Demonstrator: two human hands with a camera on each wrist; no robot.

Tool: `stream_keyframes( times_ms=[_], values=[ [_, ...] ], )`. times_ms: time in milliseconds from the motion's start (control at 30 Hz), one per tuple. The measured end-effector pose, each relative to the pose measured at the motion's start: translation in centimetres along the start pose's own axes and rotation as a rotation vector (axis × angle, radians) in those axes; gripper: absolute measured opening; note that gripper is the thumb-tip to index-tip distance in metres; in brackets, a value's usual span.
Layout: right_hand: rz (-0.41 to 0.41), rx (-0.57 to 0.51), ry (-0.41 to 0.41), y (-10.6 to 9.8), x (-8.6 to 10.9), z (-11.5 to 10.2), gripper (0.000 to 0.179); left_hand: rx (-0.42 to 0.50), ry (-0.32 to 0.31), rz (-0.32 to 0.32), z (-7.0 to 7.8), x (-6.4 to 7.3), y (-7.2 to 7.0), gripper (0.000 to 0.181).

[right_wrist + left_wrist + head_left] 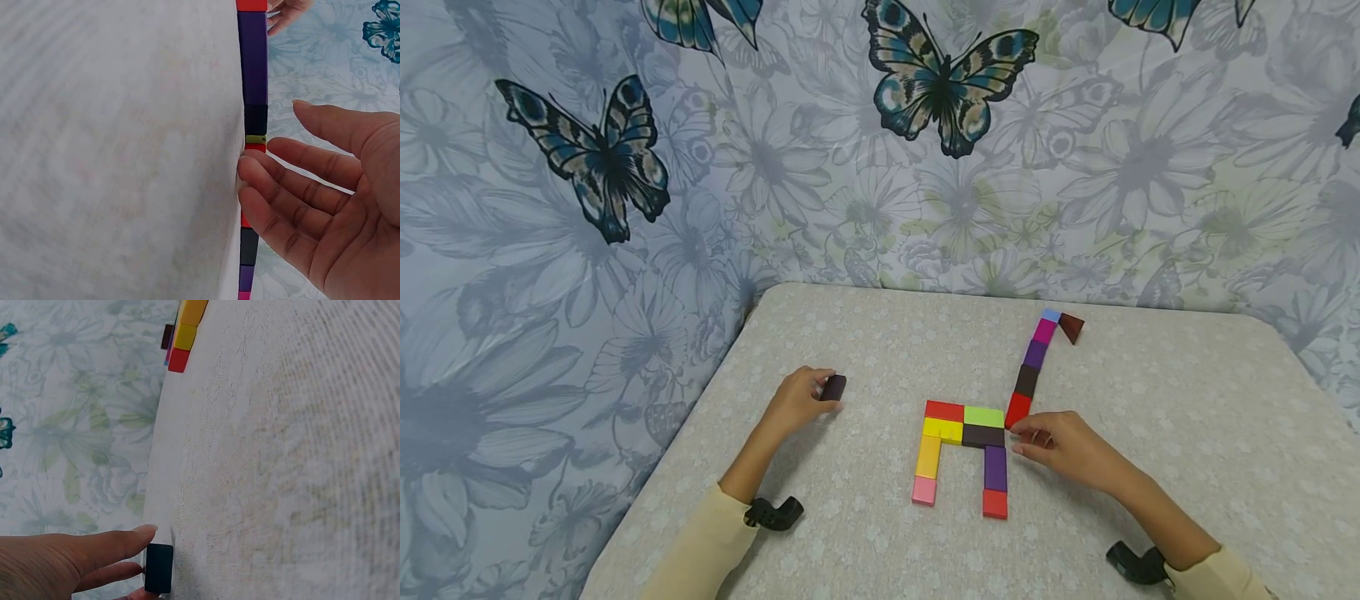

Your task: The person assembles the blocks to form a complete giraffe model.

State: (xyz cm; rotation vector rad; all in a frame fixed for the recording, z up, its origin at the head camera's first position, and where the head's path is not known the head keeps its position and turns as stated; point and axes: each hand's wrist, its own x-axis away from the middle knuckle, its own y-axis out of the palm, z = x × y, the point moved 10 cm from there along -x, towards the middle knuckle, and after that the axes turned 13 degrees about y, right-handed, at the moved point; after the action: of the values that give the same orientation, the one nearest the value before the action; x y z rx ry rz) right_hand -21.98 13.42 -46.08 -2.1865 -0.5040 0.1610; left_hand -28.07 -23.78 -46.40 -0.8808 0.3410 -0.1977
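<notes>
My left hand (796,402) holds a dark rectangular block (833,388) at its edges on the left part of the table; the left wrist view shows the block's dark end (159,569) between thumb and fingers. My right hand (1063,446), fingers loosely bent and thumb apart, is beside the lower red block (1018,410) of a slanting row. In the right wrist view its fingertips (249,164) hide part of the row, so contact is unclear. Left of it lie a lime block (984,417), a black block (982,436) and a purple block (996,468).
More flat blocks continue the figure: red (944,411), yellow (942,430), orange (928,457) and pink (924,491). A brown triangular block (1072,327) tops the slanting row. Patterned cloth covers the table (850,533), and a butterfly-print wall (820,183) stands behind.
</notes>
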Motion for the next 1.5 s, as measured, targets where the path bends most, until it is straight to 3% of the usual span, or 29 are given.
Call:
stream_keyframes(
  times_ms=[400, 967, 1267, 1500],
  values=[
    [0.001, 0.016, -0.001, -0.1, 0.0, 0.0, 0.026, 0.024, 0.079, -0.013, 0.3, -0.4, 0.5, 0.054],
    [-0.001, 0.01, -0.01, -0.1, 0.0, -0.2, 0.026, -0.01, 0.014, -0.001, 1.1, -0.3, 1.0, 0.033],
    [-0.004, 0.0, -0.023, -0.2, 0.0, -0.4, 0.027, 0.047, 0.104, -0.075, 2.8, -0.8, 2.7, 0.03],
    [-0.002, -0.006, -0.02, -0.2, 0.1, -0.3, 0.027, 0.04, 0.166, -0.112, 4.5, -1.4, 3.6, 0.028]
  ],
)
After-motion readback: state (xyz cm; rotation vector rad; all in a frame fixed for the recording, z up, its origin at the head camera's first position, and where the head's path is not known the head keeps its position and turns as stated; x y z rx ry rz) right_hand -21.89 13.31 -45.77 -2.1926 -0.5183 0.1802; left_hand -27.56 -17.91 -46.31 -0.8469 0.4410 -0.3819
